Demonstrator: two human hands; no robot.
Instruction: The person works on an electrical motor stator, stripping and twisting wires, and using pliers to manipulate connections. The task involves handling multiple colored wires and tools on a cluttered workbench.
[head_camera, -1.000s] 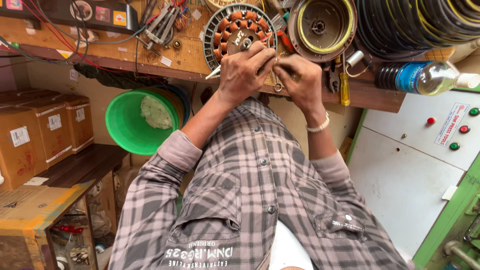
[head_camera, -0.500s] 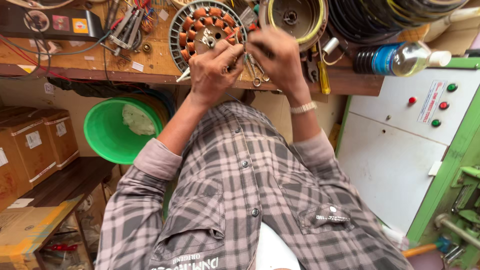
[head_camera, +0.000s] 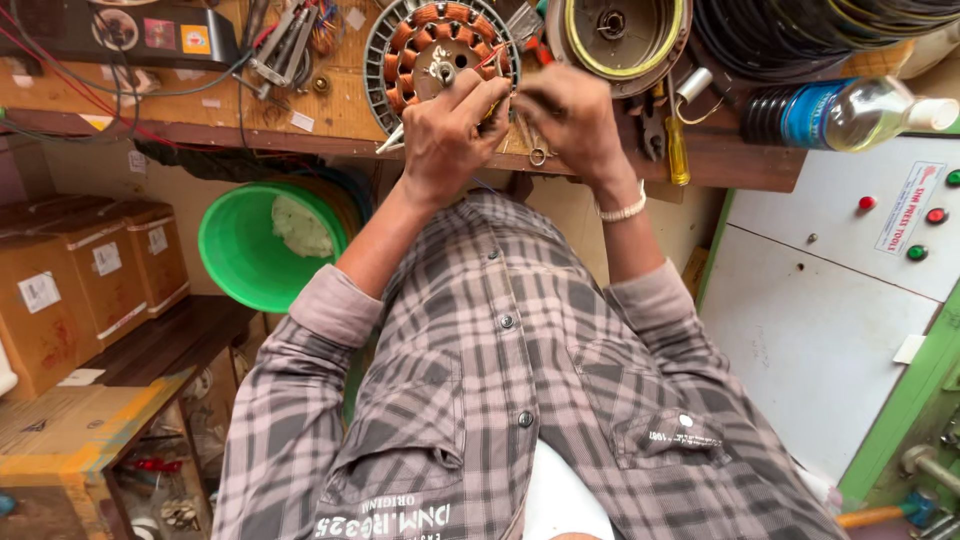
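Stator (head_camera: 440, 55) on bench (head_camera: 330, 120) at 12 o'clock; left hand (head_camera: 450, 135) and right hand (head_camera: 570, 115) closed, pinching thin wire (head_camera: 492, 60) beside coils.

Free room and obstacles at the counter (head_camera: 330, 120). Both hands, left hand (head_camera: 450, 130) and right hand (head_camera: 570, 115), meet at the near rim of the wound stator (head_camera: 440, 55), closing the gap before it. To its left, a cluster of tools and wires (head_camera: 285, 50) and a black device (head_camera: 130, 30) crowd the surface; a bare strip of wood lies along the near edge. To its right stand a round metal housing (head_camera: 620, 35), a yellow-handled screwdriver (head_camera: 678, 150) and a lying plastic bottle (head_camera: 840, 110), set close together. Below the counter, a green tub (head_camera: 250, 260) and cardboard boxes (head_camera: 90, 270) fill the left; a white cabinet (head_camera: 830, 300) bounds the right.
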